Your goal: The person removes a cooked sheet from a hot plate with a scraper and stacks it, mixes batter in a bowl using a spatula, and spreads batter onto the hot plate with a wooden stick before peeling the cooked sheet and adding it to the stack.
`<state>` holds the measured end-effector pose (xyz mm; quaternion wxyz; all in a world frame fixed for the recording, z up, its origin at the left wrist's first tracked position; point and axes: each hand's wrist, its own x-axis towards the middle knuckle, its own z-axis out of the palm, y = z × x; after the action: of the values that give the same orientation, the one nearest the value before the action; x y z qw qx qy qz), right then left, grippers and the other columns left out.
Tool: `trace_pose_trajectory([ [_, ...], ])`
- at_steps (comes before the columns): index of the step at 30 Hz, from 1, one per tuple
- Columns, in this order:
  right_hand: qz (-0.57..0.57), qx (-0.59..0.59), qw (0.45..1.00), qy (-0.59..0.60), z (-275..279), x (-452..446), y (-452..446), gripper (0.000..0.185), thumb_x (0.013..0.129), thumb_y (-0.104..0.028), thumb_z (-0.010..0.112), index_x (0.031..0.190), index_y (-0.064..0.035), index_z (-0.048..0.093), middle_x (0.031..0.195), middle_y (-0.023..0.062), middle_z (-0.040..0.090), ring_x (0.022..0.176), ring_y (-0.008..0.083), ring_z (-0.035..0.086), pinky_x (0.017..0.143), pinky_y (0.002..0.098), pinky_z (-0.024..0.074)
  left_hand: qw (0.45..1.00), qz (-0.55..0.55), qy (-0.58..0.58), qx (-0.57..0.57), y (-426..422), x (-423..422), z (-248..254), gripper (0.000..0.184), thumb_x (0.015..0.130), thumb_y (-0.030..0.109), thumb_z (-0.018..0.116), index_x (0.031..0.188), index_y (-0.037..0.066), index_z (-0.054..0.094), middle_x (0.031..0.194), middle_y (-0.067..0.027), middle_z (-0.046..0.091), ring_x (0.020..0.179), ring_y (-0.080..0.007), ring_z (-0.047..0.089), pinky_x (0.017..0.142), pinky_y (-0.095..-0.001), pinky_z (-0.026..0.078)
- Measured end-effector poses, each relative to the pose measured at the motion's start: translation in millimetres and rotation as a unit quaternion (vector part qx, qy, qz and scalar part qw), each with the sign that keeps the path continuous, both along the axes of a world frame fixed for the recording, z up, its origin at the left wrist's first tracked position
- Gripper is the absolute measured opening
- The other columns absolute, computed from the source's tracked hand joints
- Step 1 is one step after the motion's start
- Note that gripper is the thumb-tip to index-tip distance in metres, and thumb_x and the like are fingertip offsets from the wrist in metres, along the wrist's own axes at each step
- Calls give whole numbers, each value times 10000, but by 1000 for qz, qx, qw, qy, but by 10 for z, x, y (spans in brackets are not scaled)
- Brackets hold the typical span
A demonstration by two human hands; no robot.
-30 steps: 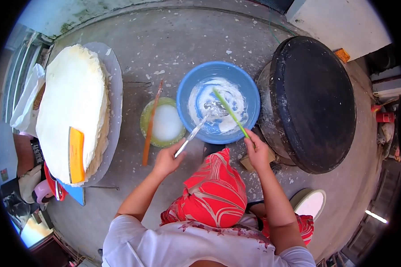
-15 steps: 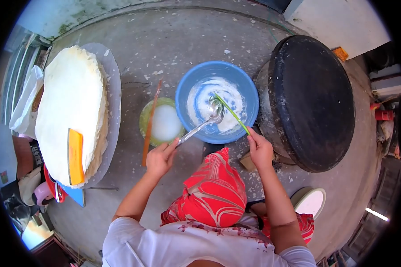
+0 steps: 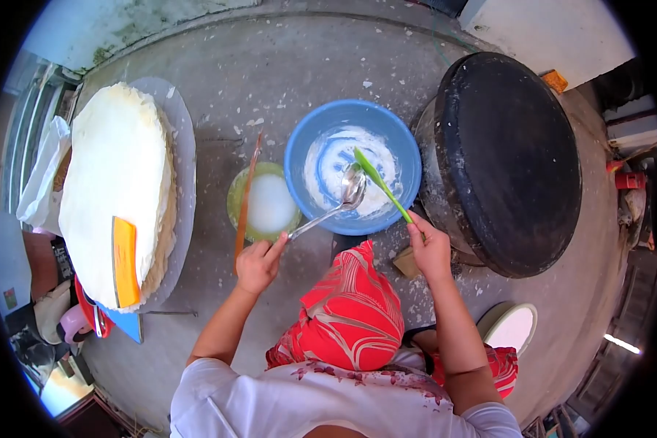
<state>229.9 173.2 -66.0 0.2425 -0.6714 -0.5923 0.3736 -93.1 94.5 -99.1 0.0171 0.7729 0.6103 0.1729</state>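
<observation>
My left hand (image 3: 259, 264) is closed round the end of a large metal spoon (image 3: 353, 188), whose bowl hangs over the blue basin (image 3: 295, 150). Closed on the handle of a green spatula (image 3: 376, 177) is my right hand (image 3: 429, 247). The spatula's blade lies across or just beside the spoon's bowl; whether they touch I cannot tell. White paste or powder (image 3: 328, 150) is smeared in swirls over the basin's bottom. Left of the basin stands a greenish bowl (image 3: 234, 204) of white contents (image 3: 272, 204), with a brown stick (image 3: 245, 201) lying across it.
At right stands a big round black griddle (image 3: 515, 164) on a drum-like base. A tall stack of thin pale sheets (image 3: 113, 168) fills the left, an orange-and-dark scraper (image 3: 125, 263) on top. A pale round container (image 3: 515, 328) sits low right, on the grey concrete floor (image 3: 219, 87).
The spatula has turned so that its broad blade shows, and it has come up a little from the basin's bottom. The spoon's bowl has tilted to show its hollow side.
</observation>
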Motion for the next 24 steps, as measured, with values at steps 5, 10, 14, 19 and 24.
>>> trace_pose_trajectory([
  [5, -6, 34, 994, 101, -25, -13, -100, 268, 869, -108, 535, 1128, -59, 583, 711, -26, 554, 584, 31, 460, 541, 189, 403, 1000, 2, -19, 19, -34, 5, 5, 468, 697, 77, 631, 1143, 203, 573, 625, -32, 421, 520, -194, 480, 462, -309, 391],
  [10, -24, -2, 998, 60, 90, 12, -89, 271, 867, -89, 532, 1131, -56, 580, 700, -29, 545, 592, 28, 457, 560, 184, 400, 992, 31, -117, 16, -53, 37, -53, 443, 701, 80, 660, 1126, 180, 585, 624, -39, 446, 527, -202, 488, 470, -314, 397],
  [14, 11, 87, 993, 80, 164, -86, -158, 270, 860, -72, 537, 1125, -65, 587, 686, -22, 545, 589, 29, 458, 550, 182, 393, 985, 56, -166, -7, -70, 106, -30, 423, 701, 76, 671, 1110, 150, 594, 621, -55, 466, 535, -211, 499, 484, -315, 408],
  [19, -13, 38, 999, 31, 104, -26, -147, 276, 862, -74, 537, 1134, -70, 582, 682, -24, 543, 584, 32, 459, 536, 187, 388, 968, 84, -235, -32, -118, 146, -43, 421, 708, 62, 670, 1116, 131, 590, 650, -67, 504, 557, -219, 527, 521, -294, 431],
  [24, -9, 66, 996, 61, 153, -107, -192, 248, 839, -101, 561, 1081, -71, 606, 920, 165, 639, 758, 170, 627, 653, 255, 465, 947, 101, -296, -76, -146, 197, -25, 431, 717, 42, 664, 1133, 108, 574, 697, -85, 544, 594, -219, 555, 559, -266, 441],
])
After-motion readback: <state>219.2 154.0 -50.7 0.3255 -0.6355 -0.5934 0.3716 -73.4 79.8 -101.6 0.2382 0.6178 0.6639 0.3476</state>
